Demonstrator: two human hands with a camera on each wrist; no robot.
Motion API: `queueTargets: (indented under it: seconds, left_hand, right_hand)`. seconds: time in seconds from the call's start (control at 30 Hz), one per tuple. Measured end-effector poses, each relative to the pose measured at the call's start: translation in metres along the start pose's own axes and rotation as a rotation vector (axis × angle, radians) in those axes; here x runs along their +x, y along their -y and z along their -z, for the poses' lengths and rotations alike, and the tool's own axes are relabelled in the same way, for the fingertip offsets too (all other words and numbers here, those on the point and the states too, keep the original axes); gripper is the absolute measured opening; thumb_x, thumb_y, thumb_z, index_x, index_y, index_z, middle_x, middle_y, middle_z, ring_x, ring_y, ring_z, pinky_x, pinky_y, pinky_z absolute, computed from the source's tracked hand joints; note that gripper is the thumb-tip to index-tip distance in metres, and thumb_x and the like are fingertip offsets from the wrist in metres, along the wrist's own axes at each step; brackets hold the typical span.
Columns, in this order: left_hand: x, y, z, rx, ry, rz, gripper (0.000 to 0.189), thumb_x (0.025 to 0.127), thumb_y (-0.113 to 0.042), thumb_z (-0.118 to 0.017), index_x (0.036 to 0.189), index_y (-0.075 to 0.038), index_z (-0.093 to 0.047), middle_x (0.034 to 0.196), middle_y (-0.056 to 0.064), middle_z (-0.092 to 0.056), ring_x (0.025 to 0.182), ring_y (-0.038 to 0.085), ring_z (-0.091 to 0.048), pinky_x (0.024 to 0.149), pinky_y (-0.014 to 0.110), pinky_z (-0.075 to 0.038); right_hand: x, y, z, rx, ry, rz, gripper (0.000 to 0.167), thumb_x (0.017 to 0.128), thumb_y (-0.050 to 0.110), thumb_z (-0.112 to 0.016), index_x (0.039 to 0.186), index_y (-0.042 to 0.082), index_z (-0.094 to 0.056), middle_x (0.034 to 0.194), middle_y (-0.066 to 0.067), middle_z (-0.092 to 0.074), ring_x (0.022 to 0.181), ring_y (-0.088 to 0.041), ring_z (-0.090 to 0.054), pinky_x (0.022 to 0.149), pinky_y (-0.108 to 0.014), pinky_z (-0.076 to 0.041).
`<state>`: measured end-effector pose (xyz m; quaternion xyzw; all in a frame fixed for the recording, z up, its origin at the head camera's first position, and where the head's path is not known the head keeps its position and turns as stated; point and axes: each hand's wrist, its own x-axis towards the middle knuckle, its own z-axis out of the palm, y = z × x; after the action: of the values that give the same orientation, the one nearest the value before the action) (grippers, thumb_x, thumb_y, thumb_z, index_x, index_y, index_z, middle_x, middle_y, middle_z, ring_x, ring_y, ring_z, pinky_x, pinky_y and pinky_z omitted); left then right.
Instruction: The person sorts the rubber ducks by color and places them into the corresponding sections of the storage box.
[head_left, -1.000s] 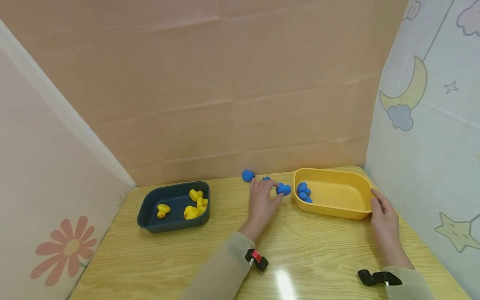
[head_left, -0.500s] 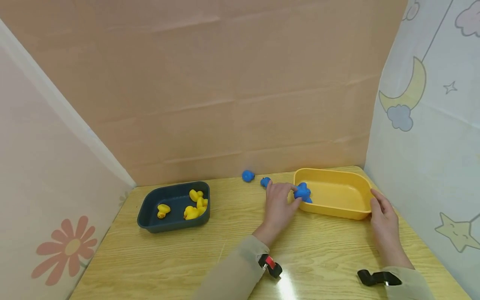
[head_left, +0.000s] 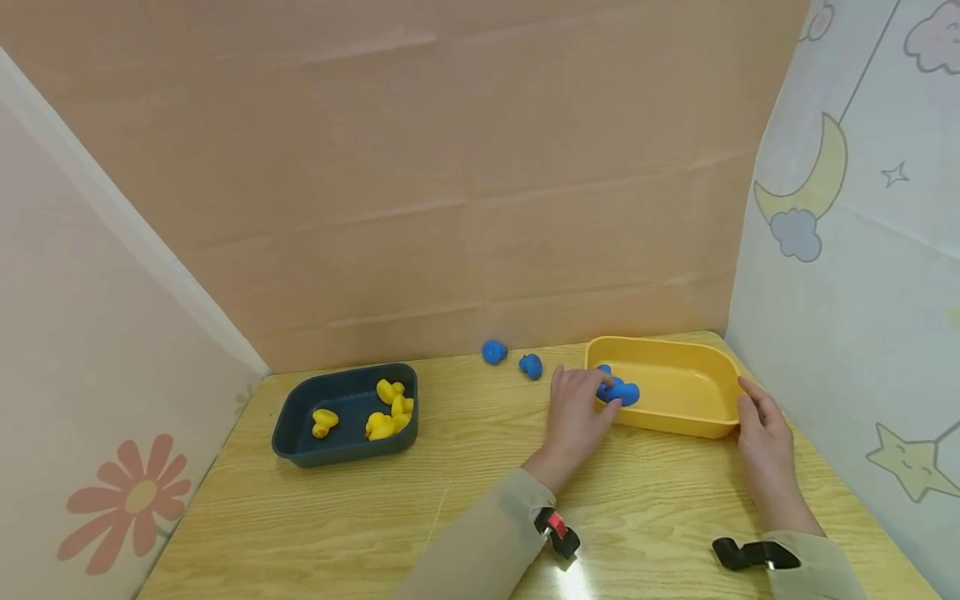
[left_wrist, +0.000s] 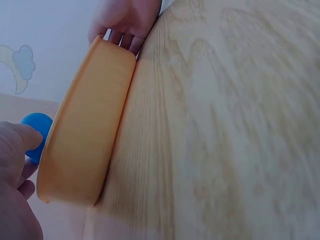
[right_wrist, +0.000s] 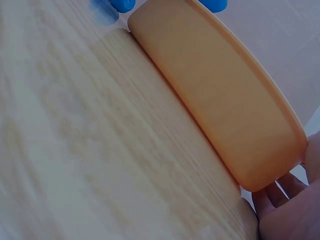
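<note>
Over the left end of the yellow tray (head_left: 686,427), my left hand (head_left: 573,417) pinches a blue toy duck (head_left: 624,394) between thumb and fingers. Other blue ducks lie partly hidden in the tray behind it. In the left wrist view, the held blue duck (left_wrist: 37,131) shows just above the rim, beside my thumb. My right hand (head_left: 767,446) holds the tray's right end. Its fingers (right_wrist: 274,195) lie against the outer end wall in the right wrist view.
Two blue ducks, one at the back (head_left: 494,352) and a nearer one (head_left: 531,367), lie on the wooden table (head_left: 360,525) left of the yellow tray. A dark tray (head_left: 345,454) with several yellow ducks (head_left: 381,426) stands further left. Walls border the table's back and sides.
My left hand has carried the blue duck rightward from the table to over the yellow tray, uncovering a blue duck behind. My right hand has stayed at the tray's end.
</note>
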<state>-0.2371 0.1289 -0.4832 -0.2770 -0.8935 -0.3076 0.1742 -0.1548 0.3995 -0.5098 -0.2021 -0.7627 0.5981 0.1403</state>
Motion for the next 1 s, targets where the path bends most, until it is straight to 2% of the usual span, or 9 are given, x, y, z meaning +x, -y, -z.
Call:
queueTargets:
  seconds: [0.23, 0.43, 0.53, 0.77, 1.0]
  left_hand:
    - [-0.004, 0.002, -0.003, -0.022, 0.021, -0.037, 0.017, 0.103, -0.028, -0.082, 0.119, -0.022, -0.078, 0.12, -0.012, -0.078, 0.124, 0.013, -0.065, 0.13, 0.056, -0.03]
    - [-0.009, 0.012, 0.001, -0.062, -0.01, -0.036, 0.019, 0.103, -0.023, -0.081, 0.121, -0.019, -0.078, 0.124, -0.01, -0.076, 0.127, 0.014, -0.064, 0.13, 0.056, -0.03]
    - [-0.012, 0.022, 0.005, -0.067, -0.04, -0.022, 0.021, 0.103, -0.022, -0.081, 0.123, -0.018, -0.077, 0.124, -0.007, -0.075, 0.127, 0.016, -0.064, 0.129, 0.057, -0.032]
    - [-0.016, 0.051, 0.017, -0.076, -0.076, 0.058, 0.029, 0.101, -0.019, -0.083, 0.129, -0.016, -0.076, 0.131, -0.003, -0.074, 0.131, 0.021, -0.062, 0.129, 0.051, -0.033]
    - [-0.019, 0.076, 0.026, -0.074, -0.128, 0.113, 0.039, 0.1, -0.019, -0.085, 0.136, -0.011, -0.074, 0.135, 0.004, -0.073, 0.13, 0.029, -0.062, 0.118, 0.048, -0.044]
  right_hand:
    - [-0.001, 0.0, 0.0, -0.008, 0.004, 0.013, 0.062, 0.119, 0.049, -0.031, 0.178, 0.031, -0.023, 0.185, -0.006, -0.011, 0.164, -0.017, -0.02, 0.112, -0.006, -0.031]
    - [-0.001, 0.0, 0.0, -0.023, 0.001, 0.013, 0.062, 0.119, 0.05, -0.031, 0.178, 0.032, -0.024, 0.185, -0.006, -0.011, 0.165, -0.018, -0.018, 0.112, -0.005, -0.031]
    - [0.0, 0.0, 0.0, -0.025, -0.002, 0.004, 0.062, 0.119, 0.051, -0.031, 0.178, 0.033, -0.024, 0.185, -0.005, -0.011, 0.166, -0.02, -0.017, 0.114, -0.006, -0.03]
    - [0.002, 0.0, 0.001, -0.03, -0.004, -0.016, 0.062, 0.118, 0.052, -0.031, 0.177, 0.036, -0.024, 0.185, -0.002, -0.009, 0.167, -0.02, -0.014, 0.117, -0.008, -0.027]
    - [0.0, 0.001, 0.0, -0.068, -0.011, 0.009, 0.063, 0.118, 0.052, -0.03, 0.178, 0.032, -0.023, 0.185, -0.004, -0.01, 0.168, -0.022, -0.012, 0.113, -0.003, -0.026]
